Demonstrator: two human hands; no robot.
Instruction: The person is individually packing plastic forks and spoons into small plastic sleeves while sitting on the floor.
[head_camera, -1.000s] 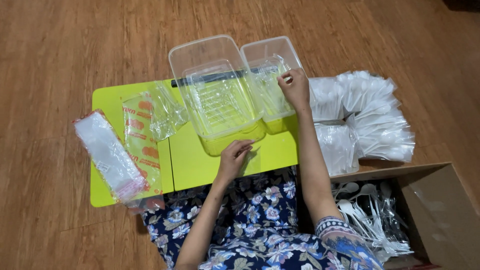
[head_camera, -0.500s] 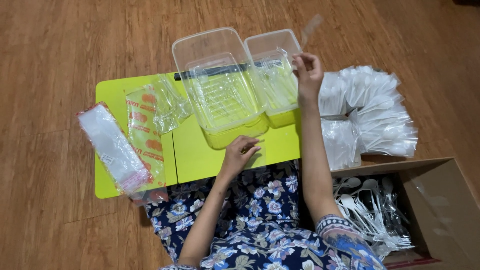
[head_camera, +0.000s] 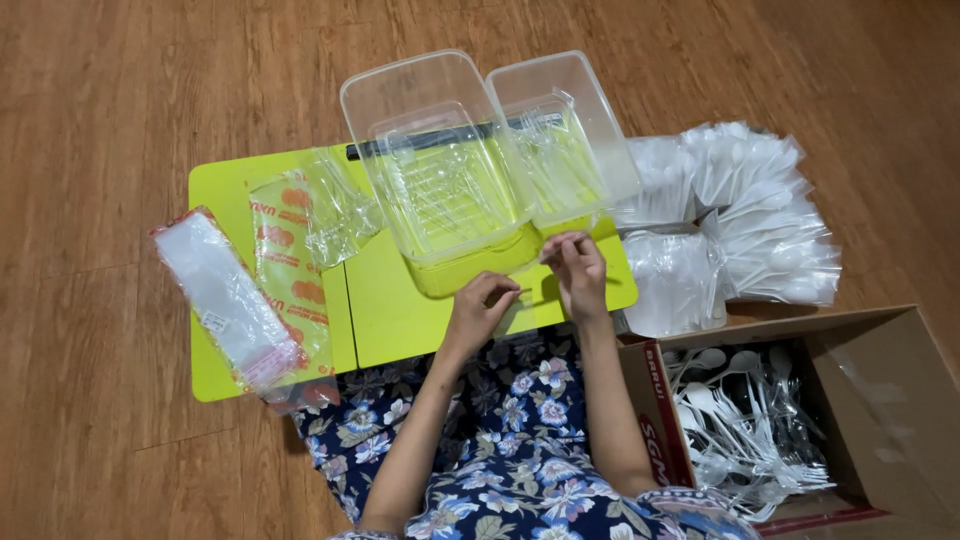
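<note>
We have both hands together at the near edge of the lime-green worktop (head_camera: 385, 320), just in front of the larger clear tub (head_camera: 440, 175). The left hand (head_camera: 480, 308) and the right hand (head_camera: 575, 270) seem to be pinching a thin clear sleeve (head_camera: 535, 298) between them; the fingers of each are curled in and clenched on it, though the sleeve is so transparent that we cannot tell whether anything sits inside it. We judge the step to be the packing of one small sleeve. The next move calls for a light, steady pinch, since such film slips and creases easily.

The smaller clear tub (head_camera: 565, 135) stands touching the right side of the larger one, and both hold clear pieces that are hard to make out. On the left of the worktop lies a long clear packet of bags (head_camera: 225, 295) with red ends, beside a flat clear wrapper (head_camera: 290, 255) printed with orange shapes. To the right, on the wooden floor (head_camera: 100, 120), is a heap of white wrapped cutlery (head_camera: 755, 215). Near right is an open brown cardboard box (head_camera: 880, 400) with a red printed flap, holding loose white spoons (head_camera: 740, 410).
</note>
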